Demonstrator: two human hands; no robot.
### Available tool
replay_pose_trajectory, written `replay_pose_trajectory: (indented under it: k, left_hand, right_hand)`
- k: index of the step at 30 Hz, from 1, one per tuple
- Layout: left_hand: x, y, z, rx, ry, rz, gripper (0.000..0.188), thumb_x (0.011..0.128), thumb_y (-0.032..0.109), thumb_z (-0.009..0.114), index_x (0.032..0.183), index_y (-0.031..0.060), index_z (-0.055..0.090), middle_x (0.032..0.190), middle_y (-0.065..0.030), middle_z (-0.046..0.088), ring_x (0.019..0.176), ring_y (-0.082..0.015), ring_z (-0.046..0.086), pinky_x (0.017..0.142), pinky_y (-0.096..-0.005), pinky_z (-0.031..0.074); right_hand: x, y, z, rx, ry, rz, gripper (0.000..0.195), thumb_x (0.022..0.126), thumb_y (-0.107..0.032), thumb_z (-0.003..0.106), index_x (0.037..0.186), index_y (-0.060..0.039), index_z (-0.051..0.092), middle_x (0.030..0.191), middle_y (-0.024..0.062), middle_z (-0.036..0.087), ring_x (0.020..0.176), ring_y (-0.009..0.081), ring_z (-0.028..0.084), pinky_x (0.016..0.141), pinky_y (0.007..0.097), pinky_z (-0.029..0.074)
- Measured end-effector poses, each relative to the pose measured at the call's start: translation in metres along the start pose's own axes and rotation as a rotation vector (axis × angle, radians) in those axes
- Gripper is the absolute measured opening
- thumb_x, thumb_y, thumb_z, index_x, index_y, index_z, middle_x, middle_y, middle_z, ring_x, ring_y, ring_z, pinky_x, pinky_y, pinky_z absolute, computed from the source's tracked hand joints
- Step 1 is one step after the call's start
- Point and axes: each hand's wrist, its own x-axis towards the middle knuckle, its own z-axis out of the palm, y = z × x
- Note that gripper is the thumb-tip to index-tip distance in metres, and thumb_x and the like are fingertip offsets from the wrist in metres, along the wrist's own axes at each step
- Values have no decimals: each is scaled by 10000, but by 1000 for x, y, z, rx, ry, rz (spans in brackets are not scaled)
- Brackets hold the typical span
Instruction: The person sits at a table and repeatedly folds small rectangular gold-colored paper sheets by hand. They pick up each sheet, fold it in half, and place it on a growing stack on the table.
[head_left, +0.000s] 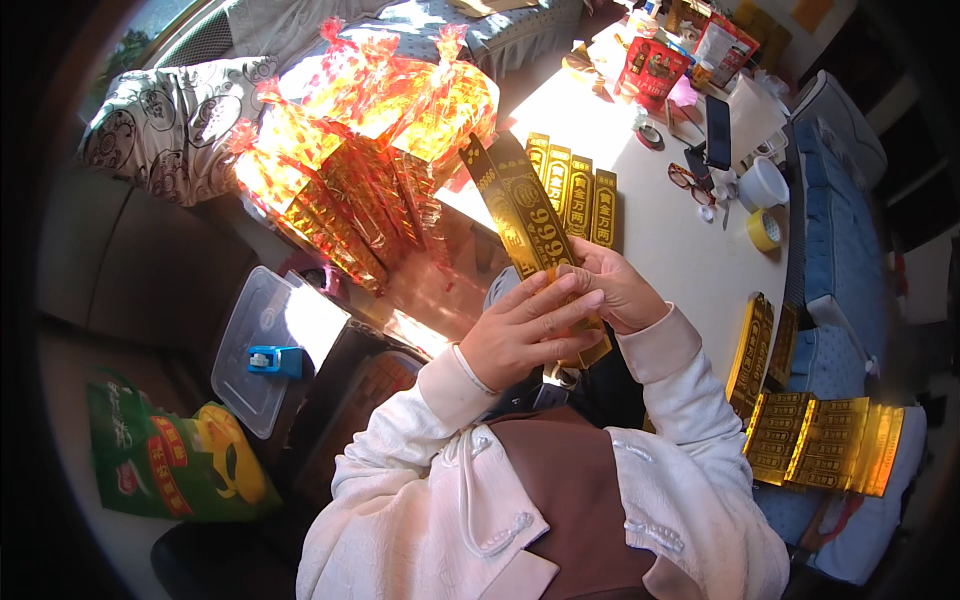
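A long folded gold paper box, printed with writing, is held at a tilt in front of my chest. My left hand lies across its lower part, fingers spread over the near face. From the other side my right hand grips the same box, its fingers meeting those of my left. At the upper end of the box a flap stands up. Just behind it, several similar gold boxes stand in a row on the white table. My fingers hide part of the box's lower end.
Red-and-gold wrapped bundles stand at the left. A clear plastic lid carries a blue tape dispenser. Flat gold sheets lie at the right. Yellow tape, eyeglasses and a phone sit on the table.
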Motion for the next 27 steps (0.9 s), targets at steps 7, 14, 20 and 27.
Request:
replay_pose_trajectory:
  k: [7,14,20,27]
  left_hand:
    - [7,-14,-24,-847,624,-621,583,1035,83,510,1565,-3,281,1626,-189,295,1539,-252,201,1233,-427,205]
    - [-1,-14,-17,-1149,375,-793,514,1033,228,571,1487,17,457,1527,-123,462,1455,-212,358,1220,-400,219]
    - [8,-9,-7,-1341,504,-937,506,972,108,559,1461,41,448,1349,-177,595,1199,-238,608,1015,-415,524]
    - [3,-10,-1,-1278,479,-971,363,936,7,533,1298,7,553,1215,-154,664,1141,-219,642,986,-390,539]
  right_hand:
    - [20,46,-24,-407,89,-82,583,786,18,803,1276,-142,531,1226,-3,619,1157,136,597,1093,373,405]
    - [22,85,-25,-767,109,-190,600,788,21,794,1298,-75,493,1246,67,587,1049,180,646,924,346,544]
    - [15,80,-21,-883,151,-148,572,794,21,779,1284,-59,494,1211,86,570,1043,226,648,888,344,555]
    - [13,81,-25,-940,57,-255,557,779,12,785,1258,-64,509,1212,101,545,1037,236,633,869,340,553]
